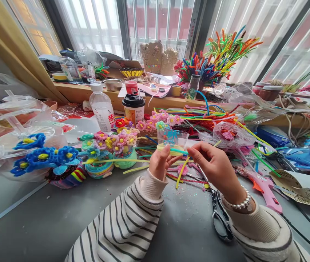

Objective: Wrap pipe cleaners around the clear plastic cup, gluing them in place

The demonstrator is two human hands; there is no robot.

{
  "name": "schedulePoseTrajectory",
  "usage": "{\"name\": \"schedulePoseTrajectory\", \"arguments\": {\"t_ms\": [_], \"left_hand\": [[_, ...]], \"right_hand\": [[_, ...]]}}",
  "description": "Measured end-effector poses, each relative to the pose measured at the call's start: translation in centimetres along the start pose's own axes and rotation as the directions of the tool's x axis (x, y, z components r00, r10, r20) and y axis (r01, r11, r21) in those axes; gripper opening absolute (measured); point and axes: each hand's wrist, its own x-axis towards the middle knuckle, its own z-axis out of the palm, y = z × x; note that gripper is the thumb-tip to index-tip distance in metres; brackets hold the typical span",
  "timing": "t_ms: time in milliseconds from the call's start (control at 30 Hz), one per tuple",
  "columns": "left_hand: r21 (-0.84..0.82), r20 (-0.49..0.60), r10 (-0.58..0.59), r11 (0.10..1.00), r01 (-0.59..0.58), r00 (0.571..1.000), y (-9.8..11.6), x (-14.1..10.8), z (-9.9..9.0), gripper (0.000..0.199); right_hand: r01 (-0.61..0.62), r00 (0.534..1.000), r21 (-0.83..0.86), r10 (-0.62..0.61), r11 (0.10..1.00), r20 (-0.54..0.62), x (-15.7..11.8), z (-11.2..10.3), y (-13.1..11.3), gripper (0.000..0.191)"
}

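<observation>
A short clear plastic cup (181,137) with teal print stands just above my left hand (159,162), whose thumb and fingers are closed at its lower end. Yellow pipe cleaner (162,146) lies along that lower end, beside a teal pipe cleaner (178,150). Between thumb and forefinger, my right hand (213,167) pinches the teal pipe cleaner near its right end. Whether the strips run all the way round the cup is hidden. Below the hands, a short yellow pipe cleaner (182,173) and red tinsel strands lie on the grey table (133,211).
Pipe-cleaner flower pots (97,169) and a blue-flowered one (44,156) stand left. Behind are a water bottle (102,109) and a lidded coffee cup (133,109). Black scissors (222,222) and a pink glue gun (265,187) lie right. Loose pipe cleaners (201,116) are heaped behind.
</observation>
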Motion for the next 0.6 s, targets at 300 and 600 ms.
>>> {"name": "schedulePoseTrajectory", "arguments": {"t_ms": [300, 600], "left_hand": [[0.086, -0.006, 0.125, 0.988, -0.124, 0.992, 0.2, -0.1, -0.2, 0.049], [0.047, -0.003, 0.193, 0.98, -0.192, 0.981, -0.4, -0.1, -0.4, 0.057]], "right_hand": [[-0.226, 0.944, 0.34, 0.12, 0.913, 0.306, 0.3, -2.7, -0.9, 0.023], [-0.497, 0.784, 0.373, 0.221, 0.783, 0.581, 0.3, -3.0, -0.5, 0.038]]}}
